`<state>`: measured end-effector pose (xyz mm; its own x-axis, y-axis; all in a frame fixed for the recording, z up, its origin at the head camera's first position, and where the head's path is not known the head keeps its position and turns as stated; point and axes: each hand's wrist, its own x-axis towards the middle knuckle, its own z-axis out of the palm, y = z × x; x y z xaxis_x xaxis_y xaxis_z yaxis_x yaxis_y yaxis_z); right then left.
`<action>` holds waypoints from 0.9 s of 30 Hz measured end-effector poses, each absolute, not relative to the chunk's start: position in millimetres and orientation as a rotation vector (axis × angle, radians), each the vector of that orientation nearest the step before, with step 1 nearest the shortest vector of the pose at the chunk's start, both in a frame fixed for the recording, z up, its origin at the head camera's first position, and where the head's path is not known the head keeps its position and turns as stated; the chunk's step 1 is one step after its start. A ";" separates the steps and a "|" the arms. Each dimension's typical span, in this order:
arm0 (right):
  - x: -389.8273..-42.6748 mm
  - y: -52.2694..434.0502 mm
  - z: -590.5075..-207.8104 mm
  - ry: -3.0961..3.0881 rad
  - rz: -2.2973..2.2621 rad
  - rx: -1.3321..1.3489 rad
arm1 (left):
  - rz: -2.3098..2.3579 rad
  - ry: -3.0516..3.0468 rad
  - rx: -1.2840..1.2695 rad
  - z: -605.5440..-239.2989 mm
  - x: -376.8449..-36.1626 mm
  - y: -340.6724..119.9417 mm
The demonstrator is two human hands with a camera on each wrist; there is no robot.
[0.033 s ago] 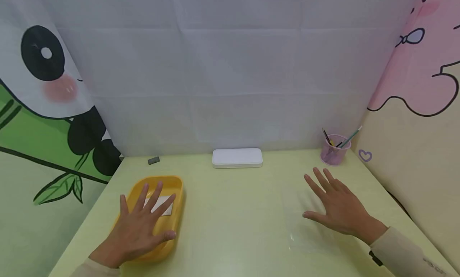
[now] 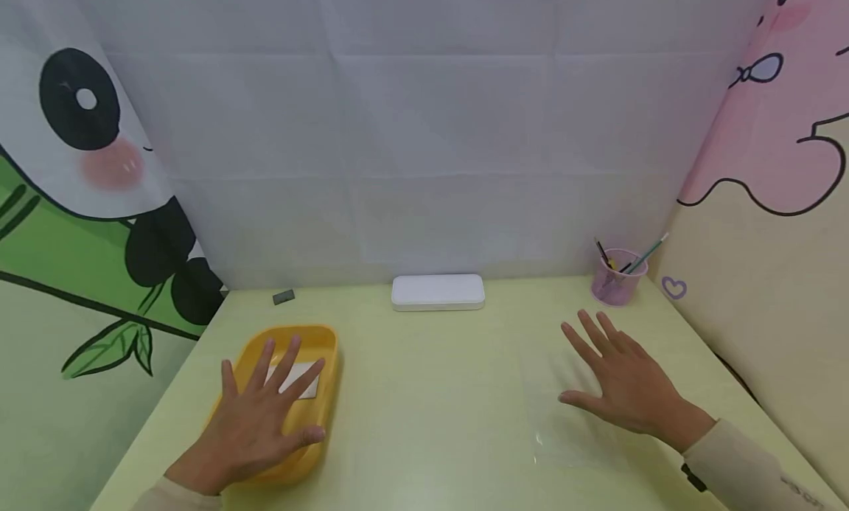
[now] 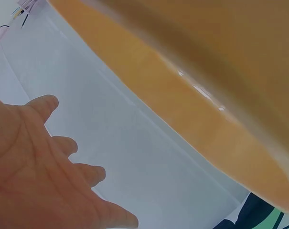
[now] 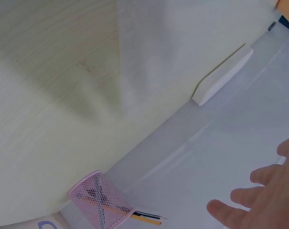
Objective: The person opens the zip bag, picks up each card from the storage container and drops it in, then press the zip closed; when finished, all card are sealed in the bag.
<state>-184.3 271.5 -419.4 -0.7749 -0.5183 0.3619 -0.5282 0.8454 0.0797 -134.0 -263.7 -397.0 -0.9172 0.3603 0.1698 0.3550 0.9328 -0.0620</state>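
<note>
My left hand point(image 2: 259, 415) is spread flat, palm down, over a yellow tray point(image 2: 326, 340) at the table's front left. Whether it touches the rim cannot be told. A white card point(image 2: 309, 383) lies in the tray, partly hidden under my fingers. In the left wrist view the palm point(image 3: 34, 167) faces the tray's orange-yellow wall point(image 3: 206, 71). My right hand point(image 2: 623, 382) is spread flat, palm down, over a clear plastic sheet point(image 2: 577, 445) on the table's right side. Its fingers point(image 4: 268, 200) are straight and hold nothing.
A white oblong case point(image 2: 438, 291) lies at the back centre against the backdrop. At the back right stands a pink mesh cup point(image 2: 617, 281) with pens. A small dark grey block point(image 2: 283, 296) sits at the back left. Cloth walls enclose the yellow-green table point(image 2: 431, 393).
</note>
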 end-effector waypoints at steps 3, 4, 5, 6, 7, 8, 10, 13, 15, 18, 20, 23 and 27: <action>-181.6 271.3 -419.6 -2.647 0.036 0.787 | 0.038 -2.923 -0.533 -397.7 -130.0 -263.5; -180.7 271.3 -419.7 -2.645 0.035 0.790 | 0.037 -2.929 -0.526 -397.8 -128.5 -263.2; -179.8 271.2 -419.7 -2.641 0.035 0.792 | 0.033 -2.932 -0.522 -398.1 -127.1 -263.3; -179.0 271.0 -419.6 -2.638 0.035 0.794 | 0.027 -2.936 -0.518 -398.4 -125.6 -263.3; -178.1 270.8 -419.6 -2.635 0.032 0.796 | 0.024 -2.939 -0.514 -398.5 -124.1 -263.3; -177.1 270.7 -419.7 -2.635 0.030 0.796 | 0.018 -2.938 -0.513 -398.6 -122.7 -263.5; -174.4 270.4 -420.3 -2.636 0.032 0.796 | 0.009 -2.934 -0.513 -399.4 -119.5 -264.0; -169.3 269.7 -422.7 -2.649 0.032 0.801 | -0.001 -2.943 -0.509 -400.7 -114.5 -263.9; -165.7 269.2 -424.4 -2.655 0.036 0.808 | -0.004 -2.945 -0.517 -401.0 -112.0 -263.2; -161.5 268.6 -425.4 -2.651 0.042 0.807 | -0.006 -2.929 -0.545 -398.7 -111.1 -259.4; -159.3 268.7 -425.2 -2.646 0.057 0.797 | -0.005 -2.895 -0.583 -395.6 -112.0 -255.1; -155.1 269.1 -426.4 -2.668 0.083 0.775 | -0.018 -2.890 -0.623 -390.8 -112.5 -244.2; -148.8 268.8 -432.7 -2.721 0.097 0.772 | -0.107 -2.917 -0.685 -387.4 -111.9 -222.5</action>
<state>-148.8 268.8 -432.7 -0.8066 -0.5014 0.3130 -0.5225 0.8524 0.0190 -111.9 -222.5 -387.4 -0.8860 0.4370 0.1547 0.4472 0.8937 0.0362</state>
